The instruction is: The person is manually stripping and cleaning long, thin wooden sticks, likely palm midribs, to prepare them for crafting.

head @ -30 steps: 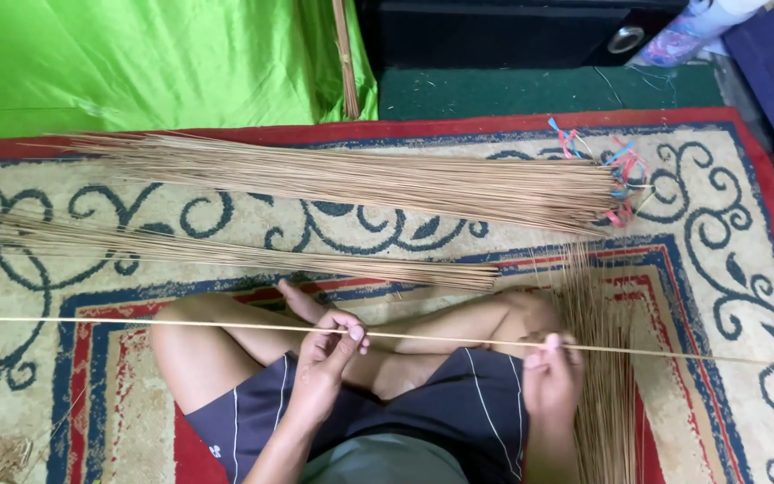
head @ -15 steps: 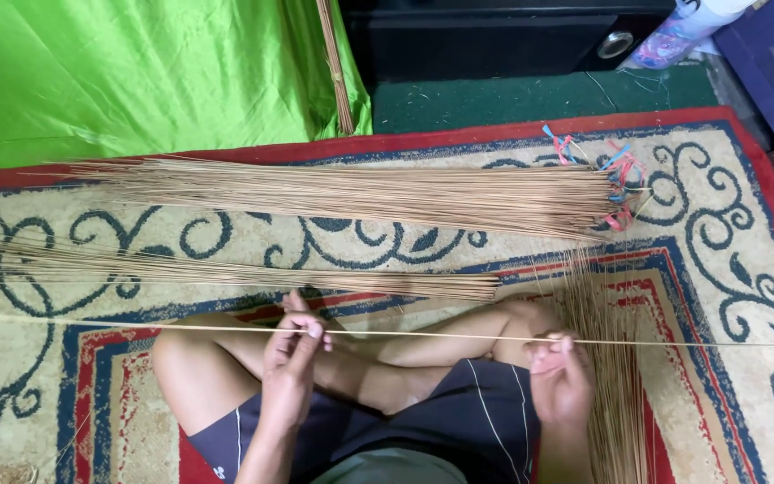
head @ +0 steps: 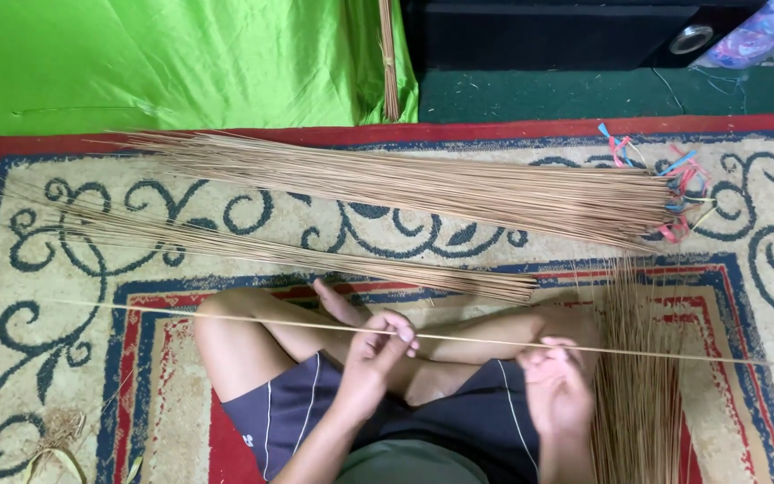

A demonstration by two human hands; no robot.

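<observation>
Both hands work one long thin stick [head: 226, 315] stretched across mid-frame over the crossed legs, left hand [head: 385, 345] pinching it, right hand [head: 555, 381] fingers curled around it, seemingly stripping it clean.

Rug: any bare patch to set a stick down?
Free: rug right of the upright sticks, and the left part below the long stick. Crowded: the large bundle, the thin bundle, and the lap around both hands.
</observation>
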